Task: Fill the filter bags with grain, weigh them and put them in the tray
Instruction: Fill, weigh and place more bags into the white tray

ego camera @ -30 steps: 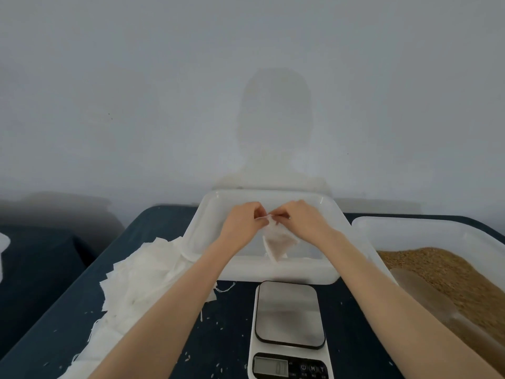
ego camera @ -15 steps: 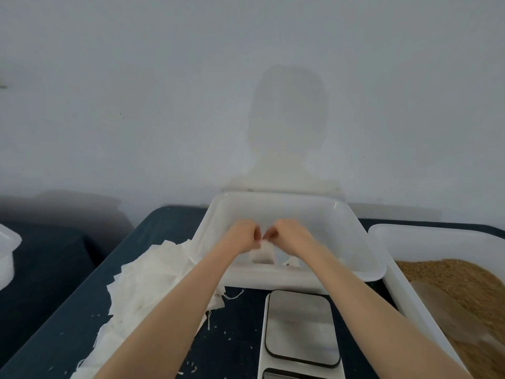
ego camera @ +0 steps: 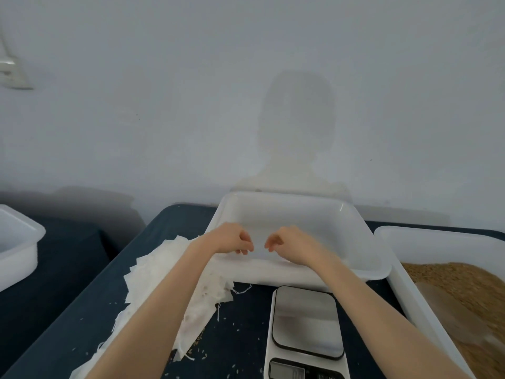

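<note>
My left hand (ego camera: 232,239) and my right hand (ego camera: 289,243) hover side by side over the near part of the white tray (ego camera: 287,198), a small gap between them. Their fingers are loosely curled downward and nothing shows between them. No filled bag is visible in the tray; its near wall hides the floor below my hands. A pile of empty white filter bags (ego camera: 169,269) lies left of the tray, partly under my left forearm. Brown grain (ego camera: 470,280) fills the white bin (ego camera: 388,236) on the right. The digital scale (ego camera: 307,321) has a bare platform.
A translucent scoop (ego camera: 448,310) lies in the grain. Loose grains and threads are scattered on the dark blue table (ego camera: 240,337) around the scale. Another white bin (ego camera: 19,242) sits on a separate surface at far left. A pale wall rises right behind the tray.
A second ago both hands pinched a filled filter bag above the tray. They lowered it into the tray, then let go and drew apart; the bag is out of sight now.
</note>
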`<state>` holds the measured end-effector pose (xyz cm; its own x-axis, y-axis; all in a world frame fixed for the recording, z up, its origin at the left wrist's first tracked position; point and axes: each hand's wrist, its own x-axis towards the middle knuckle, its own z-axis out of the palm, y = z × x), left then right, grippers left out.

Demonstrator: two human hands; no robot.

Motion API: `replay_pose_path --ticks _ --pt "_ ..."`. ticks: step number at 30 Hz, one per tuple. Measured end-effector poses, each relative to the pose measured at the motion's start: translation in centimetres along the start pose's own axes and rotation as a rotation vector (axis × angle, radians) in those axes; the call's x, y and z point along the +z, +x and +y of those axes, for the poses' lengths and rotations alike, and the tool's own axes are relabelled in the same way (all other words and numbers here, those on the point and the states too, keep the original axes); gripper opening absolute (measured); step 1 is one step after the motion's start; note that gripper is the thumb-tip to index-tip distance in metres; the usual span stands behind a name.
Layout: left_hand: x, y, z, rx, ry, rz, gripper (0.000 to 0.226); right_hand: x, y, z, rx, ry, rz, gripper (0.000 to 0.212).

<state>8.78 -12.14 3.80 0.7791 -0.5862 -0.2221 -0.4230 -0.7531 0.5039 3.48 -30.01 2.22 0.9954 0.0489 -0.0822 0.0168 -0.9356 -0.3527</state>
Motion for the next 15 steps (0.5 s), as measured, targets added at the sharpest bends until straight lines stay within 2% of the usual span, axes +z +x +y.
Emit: replay_pose_path --ticks 3,5,9,11,13,15 --pt "-0.6 -3.4 -1.5 -0.033 0.096 0.227 0.012 1.1 -1.4 -2.2 -0.117 0.002 0.162 0.035" --pt "-0.1 -5.7 -2.5 -0.087 0.182 0.339 0.013 2.1 -2.2 -3.6 -0.188 0.016 0.197 0.035" --pt "2.5 -9.1 -5.6 -0.242 0.284 0.493 0.008 5.3 -3.8 -5.9 -0.263 0.025 0.156 0.031" --pt "4.1 -9.9 -7.3 -0.289 0.354 0.562 0.021 7.0 -4.3 -6.6 -0.268 0.05 0.129 0.029" --pt "5.3 -10.0 -8.6 -0.304 0.393 0.588 0.03 8.1 -4.7 -7.2 -0.264 0.059 0.114 0.029" --pt "6.1 -9.8 -9.3 -0.314 0.43 0.572 0.024 8.9 -5.0 -7.5 -0.249 0.061 0.105 0.029"
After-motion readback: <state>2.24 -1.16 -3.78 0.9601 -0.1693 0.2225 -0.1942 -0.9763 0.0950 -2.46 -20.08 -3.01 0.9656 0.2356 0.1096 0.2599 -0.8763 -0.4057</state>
